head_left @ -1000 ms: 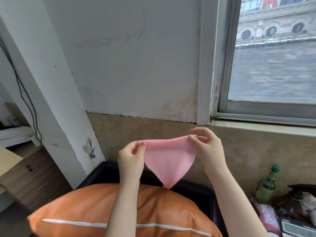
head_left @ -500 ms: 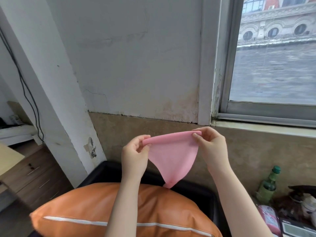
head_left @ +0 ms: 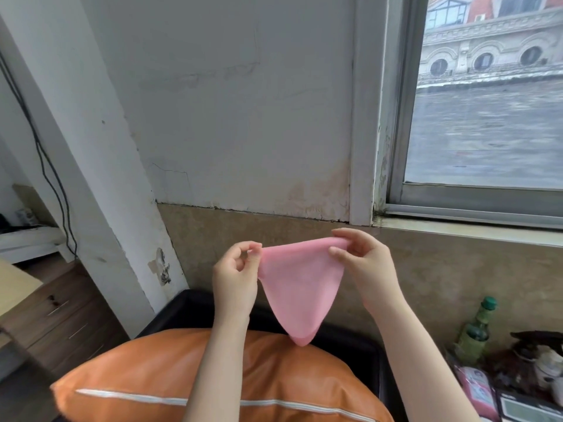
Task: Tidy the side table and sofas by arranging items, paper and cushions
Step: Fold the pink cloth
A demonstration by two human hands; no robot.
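Hands pinch a pink cloth (head_left: 297,287) by its top corners, left hand (head_left: 234,277) and right hand (head_left: 364,263), so it hangs in a point above the orange cushion (head_left: 146,376). A green bottle (head_left: 475,333) stands upright on the cluttered worktop (head_left: 518,385) at the right edge.

cloth (head_left: 300,287) held between both hands above cushion (head_left: 274,382), bottle (head_left: 475,333) right, window (head_left: 487,102) behind

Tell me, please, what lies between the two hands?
The pink cloth spans from the left hand to the right hand, each pinching a top corner, in the head view.
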